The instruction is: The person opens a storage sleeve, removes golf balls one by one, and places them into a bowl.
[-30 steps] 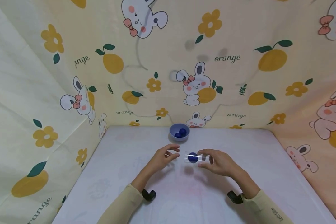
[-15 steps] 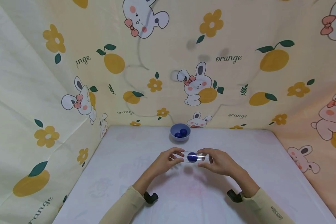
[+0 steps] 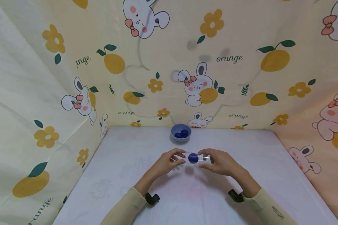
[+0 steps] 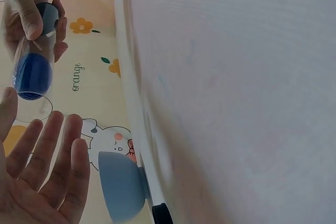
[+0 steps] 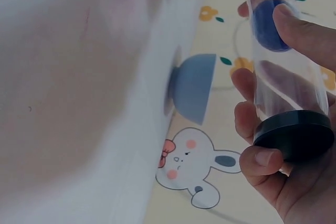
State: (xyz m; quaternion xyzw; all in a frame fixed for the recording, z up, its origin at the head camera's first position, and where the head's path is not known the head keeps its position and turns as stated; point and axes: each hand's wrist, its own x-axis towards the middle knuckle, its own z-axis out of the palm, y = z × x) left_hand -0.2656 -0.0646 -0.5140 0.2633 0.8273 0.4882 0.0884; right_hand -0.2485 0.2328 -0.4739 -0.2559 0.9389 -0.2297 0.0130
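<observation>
A clear cylindrical tube [image 5: 278, 64] with a black cap [image 5: 294, 137] lies sideways in the air above the table. Inside it, toward the left end, sits a dark blue ball [image 3: 193, 158]. My right hand [image 3: 222, 163] grips the tube around its capped end, thumb along the wall in the right wrist view. At the other end, my left hand [image 3: 164, 163] holds the tube's rim between thumb and fingertips; in the left wrist view those fingers are only slightly bent. Behind the hands stands a blue bowl [image 3: 181, 139] with two more blue balls [image 3: 184, 133] in it.
The table [image 3: 124, 147] has a white cover. Cream cloth [image 3: 163, 40] printed with rabbits, oranges and flowers hangs behind it and at both sides. A dark wrist-worn device [image 3: 152, 199] is on the left forearm, another [image 3: 236, 196] on the right.
One second ago my left hand was apart from the tube; it has come right to its left end. The right hand and tube have stayed nearly still.
</observation>
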